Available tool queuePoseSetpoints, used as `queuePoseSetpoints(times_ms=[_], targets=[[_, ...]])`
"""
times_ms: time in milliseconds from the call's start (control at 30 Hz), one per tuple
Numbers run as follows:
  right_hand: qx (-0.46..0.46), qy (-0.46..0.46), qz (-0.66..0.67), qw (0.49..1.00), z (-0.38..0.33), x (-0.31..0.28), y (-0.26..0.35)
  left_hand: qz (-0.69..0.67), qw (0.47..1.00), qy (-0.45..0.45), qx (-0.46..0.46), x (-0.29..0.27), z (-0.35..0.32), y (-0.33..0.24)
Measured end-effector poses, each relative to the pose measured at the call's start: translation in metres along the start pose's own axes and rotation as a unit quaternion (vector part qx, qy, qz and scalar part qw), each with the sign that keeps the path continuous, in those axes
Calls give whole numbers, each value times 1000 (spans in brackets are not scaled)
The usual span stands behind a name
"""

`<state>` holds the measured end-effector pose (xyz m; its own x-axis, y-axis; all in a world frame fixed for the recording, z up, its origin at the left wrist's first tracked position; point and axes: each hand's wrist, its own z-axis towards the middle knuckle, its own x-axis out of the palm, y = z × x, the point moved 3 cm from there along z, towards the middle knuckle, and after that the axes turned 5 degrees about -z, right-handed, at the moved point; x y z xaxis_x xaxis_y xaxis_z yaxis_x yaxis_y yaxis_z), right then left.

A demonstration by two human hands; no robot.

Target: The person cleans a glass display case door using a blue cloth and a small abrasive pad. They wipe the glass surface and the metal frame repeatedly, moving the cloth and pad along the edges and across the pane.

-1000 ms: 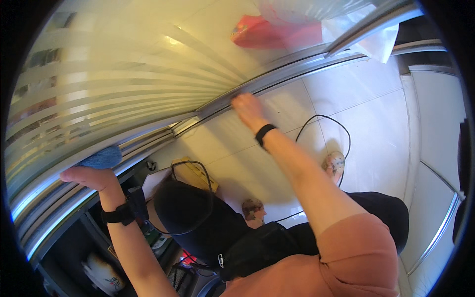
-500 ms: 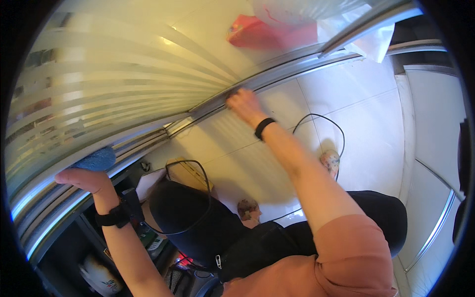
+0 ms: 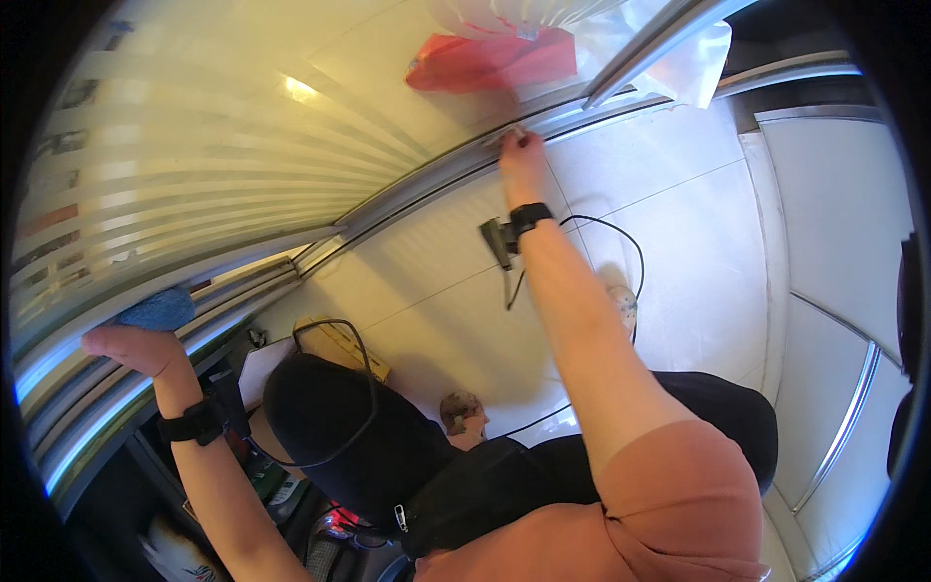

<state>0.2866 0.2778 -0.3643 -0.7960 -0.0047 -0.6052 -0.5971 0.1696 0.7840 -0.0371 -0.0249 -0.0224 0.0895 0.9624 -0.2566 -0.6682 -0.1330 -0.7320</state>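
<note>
My left hand (image 3: 136,347) is at the metal edge of a striped glass sliding door (image 3: 242,145), its visible thumb side against the frame. A blue cloth (image 3: 160,308) bunches out beside it, held between hand and door; most of the fingers are hidden. Stretched forward, my right hand (image 3: 524,160) reaches the door's lower metal track (image 3: 427,189). Its fingers are curled and pressed together on something small and pale that I cannot make out. Each wrist wears a black strap, and a dark device (image 3: 497,241) hangs from the right one.
A red bag (image 3: 495,60) lies behind the glass, with a white plastic bag (image 3: 684,63) near the door's end. A black cable (image 3: 630,238) loops over the tiled floor (image 3: 679,233). White cabinet panels (image 3: 834,213) stand at right; a yellow box (image 3: 339,344) is beside my knee.
My right hand has moved forward and right along the track and its wrist has turned, showing the device. My left hand stays with the cloth at the door edge. The whole view has shifted slightly.
</note>
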Motion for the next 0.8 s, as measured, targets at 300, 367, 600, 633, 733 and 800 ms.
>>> queuePoseSetpoints(times_ms=[300,367,600,633,733,800], targets=[[81,225,53,970,-117,66,51,16,999,48,-3,4,-3,-5],[68,230,45,970,-101,62,41,-77,995,26,-52,12,-10,-12],[146,198,80,966,-79,57,25,-100,988,4,-121,23,-13,-23],[113,199,56,972,-85,59,30,-94,989,12,-114,23,-12,-23],[32,254,16,967,-91,64,33,-78,993,14,-92,22,-12,-25],[36,216,79,973,-77,58,25,-76,993,14,-84,21,-13,-24]])
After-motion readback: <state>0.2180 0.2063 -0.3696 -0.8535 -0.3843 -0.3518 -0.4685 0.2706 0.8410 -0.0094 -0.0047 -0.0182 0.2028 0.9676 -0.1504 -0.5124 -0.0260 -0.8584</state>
